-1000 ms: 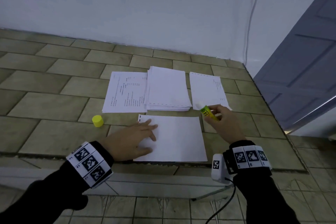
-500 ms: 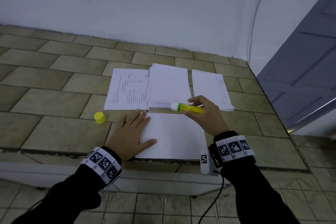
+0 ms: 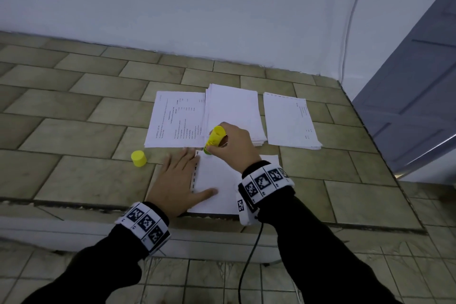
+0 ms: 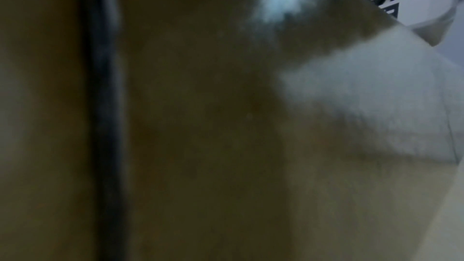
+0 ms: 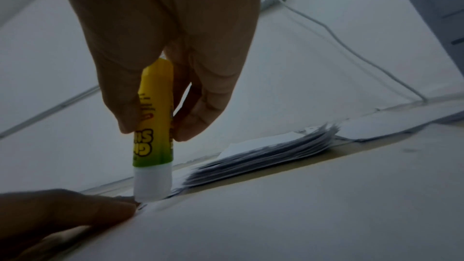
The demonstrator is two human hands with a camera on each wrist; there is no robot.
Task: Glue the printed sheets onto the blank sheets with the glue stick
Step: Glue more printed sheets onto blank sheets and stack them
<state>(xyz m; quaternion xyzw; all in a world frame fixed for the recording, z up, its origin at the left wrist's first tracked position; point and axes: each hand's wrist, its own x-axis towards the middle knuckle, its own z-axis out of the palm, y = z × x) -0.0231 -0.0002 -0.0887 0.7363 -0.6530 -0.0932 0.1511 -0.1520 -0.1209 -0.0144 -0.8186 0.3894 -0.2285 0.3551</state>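
A blank white sheet [image 3: 217, 177] lies at the counter's front edge. My left hand [image 3: 180, 180] rests flat on its left side, fingers straight. My right hand [image 3: 232, 143] grips the yellow glue stick [image 3: 215, 139] upright, its white tip [image 5: 152, 185] touching the sheet's far left corner close to my left fingertips [image 5: 75, 207]. Behind lie a printed sheet [image 3: 177, 118], a stack of white sheets [image 3: 233, 116] and another printed sheet [image 3: 290, 123]. The left wrist view is dark and blurred.
The yellow glue cap [image 3: 138, 158] stands on the tiled counter [image 3: 74, 136] left of my left hand. A white wall runs behind, with a cable [image 3: 350, 20] down it. A grey door [image 3: 414, 96] is at the right. The counter's front edge is under my wrists.
My right hand swung the glue stick from the sheet's far right corner across to its far left corner and stood it tip down. My left hand slid a little to the left edge.
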